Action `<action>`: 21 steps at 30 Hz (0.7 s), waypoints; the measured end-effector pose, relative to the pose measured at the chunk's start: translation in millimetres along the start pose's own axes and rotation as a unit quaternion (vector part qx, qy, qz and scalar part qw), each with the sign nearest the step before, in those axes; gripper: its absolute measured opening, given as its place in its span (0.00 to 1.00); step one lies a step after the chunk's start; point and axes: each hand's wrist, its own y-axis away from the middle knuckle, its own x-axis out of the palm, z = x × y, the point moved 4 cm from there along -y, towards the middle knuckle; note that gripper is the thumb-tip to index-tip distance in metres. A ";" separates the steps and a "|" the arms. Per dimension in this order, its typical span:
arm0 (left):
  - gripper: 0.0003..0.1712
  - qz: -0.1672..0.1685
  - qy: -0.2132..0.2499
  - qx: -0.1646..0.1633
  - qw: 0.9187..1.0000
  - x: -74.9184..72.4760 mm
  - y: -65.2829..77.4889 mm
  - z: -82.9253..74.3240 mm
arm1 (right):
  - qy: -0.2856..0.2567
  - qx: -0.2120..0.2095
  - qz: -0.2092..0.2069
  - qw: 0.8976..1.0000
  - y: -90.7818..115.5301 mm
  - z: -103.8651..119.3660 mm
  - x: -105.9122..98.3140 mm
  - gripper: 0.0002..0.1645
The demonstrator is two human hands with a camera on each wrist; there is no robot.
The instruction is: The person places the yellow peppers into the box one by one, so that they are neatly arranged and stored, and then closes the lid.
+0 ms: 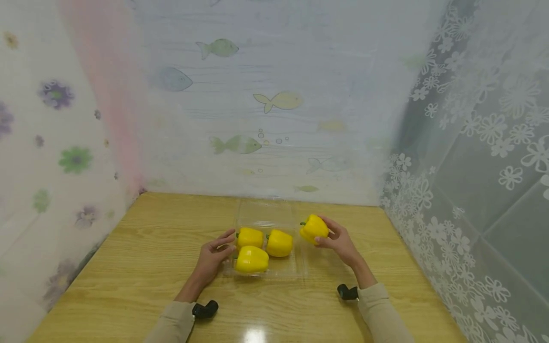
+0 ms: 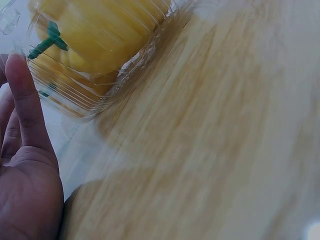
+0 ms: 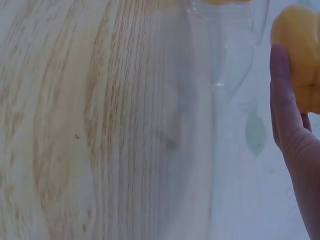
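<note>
Yellow bell pepper [image 1: 314,229] in my right hand [image 1: 340,242]: the thumb and fingers grip its sides, raised just right of a clear plastic clamshell box [image 1: 286,270]. That held pepper [image 3: 300,55] also shows at the right wrist view's edge. Inside the box lie three more yellow bell peppers: one at back left [image 1: 250,237], one at front left [image 1: 252,260] and one at right [image 1: 279,243]. My left hand [image 1: 211,259] is at the box's left side, fingers extended. Its thumb [image 2: 25,95] reaches the box wall in the left wrist view; whether it presses there I cannot tell.
The box's clear lid [image 1: 266,213] lies folded back toward the fish-patterned wall covering [image 1: 274,119]. Everything stands on a wood-grain table [image 1: 150,247]. Patterned sheets border it left and right. A black device [image 1: 206,310] is on each wrist.
</note>
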 end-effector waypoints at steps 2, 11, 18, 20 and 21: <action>0.24 0.001 0.001 0.002 1.000 0.4 0.2 -0.3 | 0.001 -0.003 0.009 1.000 0.7 1.5 1.4 0.41; 0.24 0.002 -0.005 -0.002 1.000 0.9 1.4 -1.7 | 0.013 -0.002 0.038 0.999 4.3 11.4 10.4 0.42; 0.24 0.008 0.005 0.004 1.000 0.9 0.5 0.3 | 0.017 -0.019 0.069 0.997 7.8 19.8 20.7 0.42; 0.24 0.009 0.007 0.006 1.000 0.9 0.3 0.6 | 0.020 -0.025 0.077 0.997 8.4 21.7 23.9 0.42; 0.24 0.009 0.008 0.008 1.000 1.0 0.2 0.5 | 0.021 -0.028 0.081 0.996 8.7 22.4 25.6 0.42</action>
